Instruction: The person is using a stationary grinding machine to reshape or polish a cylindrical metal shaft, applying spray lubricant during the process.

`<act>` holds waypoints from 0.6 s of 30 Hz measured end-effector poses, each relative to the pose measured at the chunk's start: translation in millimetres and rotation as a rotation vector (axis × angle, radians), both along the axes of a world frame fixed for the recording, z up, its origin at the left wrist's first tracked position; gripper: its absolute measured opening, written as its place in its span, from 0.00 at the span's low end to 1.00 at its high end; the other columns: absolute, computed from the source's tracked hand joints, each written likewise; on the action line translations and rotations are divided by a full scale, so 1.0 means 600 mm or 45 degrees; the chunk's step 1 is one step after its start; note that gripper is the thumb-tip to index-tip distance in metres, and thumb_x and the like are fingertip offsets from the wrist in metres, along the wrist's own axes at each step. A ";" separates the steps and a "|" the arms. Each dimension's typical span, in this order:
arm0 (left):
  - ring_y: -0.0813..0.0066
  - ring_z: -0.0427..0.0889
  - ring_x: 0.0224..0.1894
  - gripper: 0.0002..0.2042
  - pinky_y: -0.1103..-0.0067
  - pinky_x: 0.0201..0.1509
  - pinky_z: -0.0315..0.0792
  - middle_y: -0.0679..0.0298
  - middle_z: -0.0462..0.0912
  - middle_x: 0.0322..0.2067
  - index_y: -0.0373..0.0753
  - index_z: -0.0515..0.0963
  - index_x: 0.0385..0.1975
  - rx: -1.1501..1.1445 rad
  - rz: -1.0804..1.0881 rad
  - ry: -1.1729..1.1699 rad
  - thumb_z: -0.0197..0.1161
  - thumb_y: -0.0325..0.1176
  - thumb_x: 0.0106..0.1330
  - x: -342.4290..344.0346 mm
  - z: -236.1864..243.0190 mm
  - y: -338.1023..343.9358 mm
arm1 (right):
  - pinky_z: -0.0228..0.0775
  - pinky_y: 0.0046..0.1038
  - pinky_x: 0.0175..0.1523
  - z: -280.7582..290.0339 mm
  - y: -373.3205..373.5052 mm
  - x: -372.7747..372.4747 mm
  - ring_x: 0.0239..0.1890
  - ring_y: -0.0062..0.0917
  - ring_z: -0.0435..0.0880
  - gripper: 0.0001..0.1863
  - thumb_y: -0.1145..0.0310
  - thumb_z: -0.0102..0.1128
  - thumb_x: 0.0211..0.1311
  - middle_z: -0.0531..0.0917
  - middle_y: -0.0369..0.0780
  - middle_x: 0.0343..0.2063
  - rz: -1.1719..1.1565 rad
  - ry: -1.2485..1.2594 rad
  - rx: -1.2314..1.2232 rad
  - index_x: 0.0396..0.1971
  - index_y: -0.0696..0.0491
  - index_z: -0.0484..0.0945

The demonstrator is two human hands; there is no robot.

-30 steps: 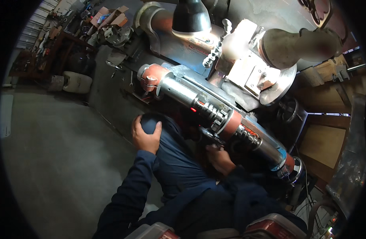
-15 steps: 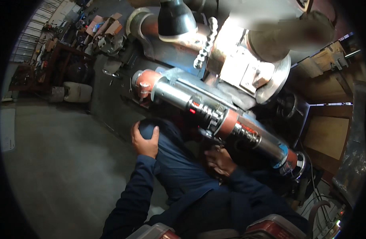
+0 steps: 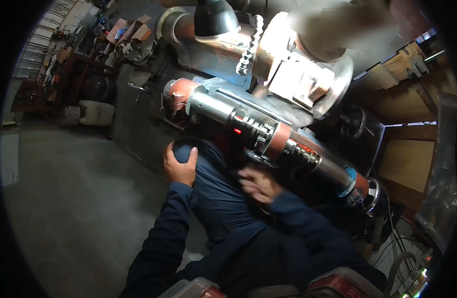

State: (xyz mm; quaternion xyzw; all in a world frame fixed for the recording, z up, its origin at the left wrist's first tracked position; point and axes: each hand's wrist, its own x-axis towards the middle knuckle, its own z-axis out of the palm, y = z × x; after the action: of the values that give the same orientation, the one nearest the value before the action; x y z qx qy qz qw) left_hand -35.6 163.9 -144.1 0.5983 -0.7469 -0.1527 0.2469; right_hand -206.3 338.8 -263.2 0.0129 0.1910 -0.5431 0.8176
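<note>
Dark, round metal handwheel sits below the red-collared silver shaft. The right hand, grip indiscernible, now lies farther left, suggesting cranking; the left hand rests open on the blue-clad knee.

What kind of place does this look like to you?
Probably a machine workshop: I see a steel cylinder running through a red collar, a black work lamp, and a jointed pale hose.

Dark, shiny-rimmed handwheel, tilted, just below a red collar on a long metal shaft
</note>
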 end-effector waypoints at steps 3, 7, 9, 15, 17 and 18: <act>0.49 0.75 0.55 0.31 0.66 0.60 0.67 0.44 0.77 0.51 0.29 0.73 0.52 -0.042 0.029 -0.005 0.73 0.43 0.53 -0.004 0.001 -0.004 | 0.64 0.22 0.24 -0.021 0.025 -0.009 0.21 0.17 0.71 0.09 0.74 0.48 0.66 0.68 0.33 0.18 -0.093 0.581 0.593 0.44 0.54 0.74; 0.50 0.75 0.55 0.31 0.66 0.61 0.66 0.44 0.77 0.51 0.29 0.73 0.52 0.042 -0.003 0.014 0.72 0.43 0.53 -0.007 0.004 0.000 | 0.67 0.25 0.29 0.054 0.006 -0.029 0.24 0.22 0.71 0.10 0.66 0.46 0.70 0.71 0.35 0.27 0.098 0.516 0.309 0.45 0.52 0.72; 0.49 0.75 0.55 0.31 0.66 0.61 0.66 0.44 0.77 0.50 0.30 0.73 0.52 0.040 0.023 0.060 0.73 0.43 0.53 -0.007 0.006 0.003 | 0.62 0.27 0.21 0.073 0.013 -0.031 0.14 0.21 0.66 0.03 0.70 0.46 0.67 0.62 0.30 0.12 0.117 -0.151 0.428 0.37 0.48 0.70; 0.48 0.75 0.55 0.30 0.66 0.59 0.68 0.45 0.77 0.50 0.31 0.73 0.52 -0.018 -0.030 0.001 0.72 0.44 0.53 -0.007 0.002 0.001 | 0.67 0.23 0.28 0.042 -0.036 -0.014 0.28 0.21 0.74 0.06 0.75 0.50 0.63 0.73 0.34 0.27 -0.047 -0.645 -0.190 0.38 0.51 0.71; 0.48 0.74 0.55 0.31 0.65 0.59 0.68 0.47 0.76 0.51 0.31 0.73 0.52 0.013 0.030 -0.008 0.72 0.45 0.52 -0.003 0.000 0.003 | 0.62 0.26 0.20 0.028 0.009 -0.017 0.17 0.22 0.70 0.03 0.69 0.52 0.63 0.68 0.32 0.14 0.139 -0.143 0.380 0.33 0.50 0.74; 0.49 0.74 0.55 0.31 0.65 0.60 0.68 0.48 0.75 0.52 0.31 0.73 0.51 0.056 0.088 -0.005 0.72 0.46 0.52 -0.003 -0.001 0.000 | 0.62 0.27 0.19 0.021 0.026 -0.019 0.16 0.22 0.72 0.06 0.68 0.50 0.65 0.71 0.33 0.15 0.102 0.480 0.554 0.33 0.50 0.76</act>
State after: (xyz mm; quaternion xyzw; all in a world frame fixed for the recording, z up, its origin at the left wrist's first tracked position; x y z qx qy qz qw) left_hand -37.4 163.9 -144.7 0.6293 -0.7227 -0.1594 0.2371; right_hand -217.9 354.3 -250.9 0.0793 0.4518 -0.4496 0.7664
